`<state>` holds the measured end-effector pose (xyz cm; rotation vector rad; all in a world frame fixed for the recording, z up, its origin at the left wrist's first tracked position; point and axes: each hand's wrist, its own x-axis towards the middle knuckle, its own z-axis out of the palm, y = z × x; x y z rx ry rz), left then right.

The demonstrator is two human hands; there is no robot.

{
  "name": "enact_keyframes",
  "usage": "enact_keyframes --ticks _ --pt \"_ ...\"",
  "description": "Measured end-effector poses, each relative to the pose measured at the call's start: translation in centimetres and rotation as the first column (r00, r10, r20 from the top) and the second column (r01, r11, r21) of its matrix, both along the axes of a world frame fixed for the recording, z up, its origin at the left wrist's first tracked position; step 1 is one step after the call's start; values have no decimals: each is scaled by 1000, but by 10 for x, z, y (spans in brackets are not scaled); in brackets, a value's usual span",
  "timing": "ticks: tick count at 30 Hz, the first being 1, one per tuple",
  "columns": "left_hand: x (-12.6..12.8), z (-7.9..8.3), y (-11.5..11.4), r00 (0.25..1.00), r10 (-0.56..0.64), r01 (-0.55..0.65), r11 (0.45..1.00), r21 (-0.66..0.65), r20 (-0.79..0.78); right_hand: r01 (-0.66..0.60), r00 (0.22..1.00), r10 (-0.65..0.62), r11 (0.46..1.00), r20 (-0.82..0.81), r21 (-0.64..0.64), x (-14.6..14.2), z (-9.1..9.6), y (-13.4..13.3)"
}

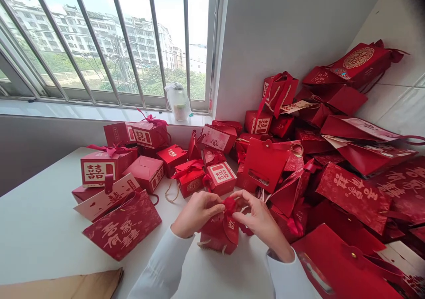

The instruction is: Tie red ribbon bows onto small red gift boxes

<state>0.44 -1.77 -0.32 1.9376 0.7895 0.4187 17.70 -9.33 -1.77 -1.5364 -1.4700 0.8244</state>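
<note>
Red gift box [217,237] stands on the white table [43,219] in the lower centre of the frame, and the left hand [197,211] and the right hand [258,217], close together, both pinch the red ribbon [229,205] at its top. Behind it, other red boxes [222,179] stand near the middle, and farther, at upper left, is a barred window [129,47].

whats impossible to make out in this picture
All in the head view:
- Ribbon: its knot, partly covered by the fingers of the left hand and right hand
- Box: its inside, hidden by its walls
- Cardboard: the rest, cut off by the left and bottom edges
- Plastic bag: its contents, blurred by cloudy plastic
</note>
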Motion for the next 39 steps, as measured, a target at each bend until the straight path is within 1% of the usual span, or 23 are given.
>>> enact_keyframes --ticks 2,5,9,13,15,17,20,24,26,30,33,36,39 --pt "0 -1 1 999 -31 33 999 -44 34 -22 999 22 1000 36 5 -5 4 -1" --pt "0 -5 3 997 -48 53 995 -81 59 -14 997 13 1000 80 7 -12 6 -2" --pt "-1 -11 4 996 -20 32 989 -141 85 56 994 -58 998 89 30 -15 1 -1" --pt "1 -15 3 991 17 23 956 -291 133 126 986 -135 988 93 95 -15 -5 1" --pt "3 -15 2 991 23 21 945 -326 130 142 984 -155 981 86 134 -16 -7 1" --pt "6 -16 3 995 -3 36 945 -326 102 162 982 -175 973 66 167 -18 -9 1" --pt "10 -16 3 999 -43 50 960 -275 33 204 975 -217 961 55 187 -20 -10 -1" --pt "12 -15 4 999 -20 15 986 -167 -29 219 975 -224 963 16 156 -21 -12 -3" --pt "12 -16 5 999 -14 8 986 -167 -35 211 978 -210 969 -18 131 -22 -13 -3" --pt "11 -18 8 1000 -20 16 978 -207 -16 182 983 -178 979 -54 89 -17 -15 -1" --pt "11 -20 11 1000 5 -3 978 -210 9 110 994 -109 992 -20 54 -5 -15 -1" --pt "12 -21 12 1000 21 -15 975 -222 23 64 994 -67 997 84 42 11 -15 -4" --pt "11 -22 13 999 32 -27 983 -182 28 39 987 -38 999 155 -3 19 -17 -6"
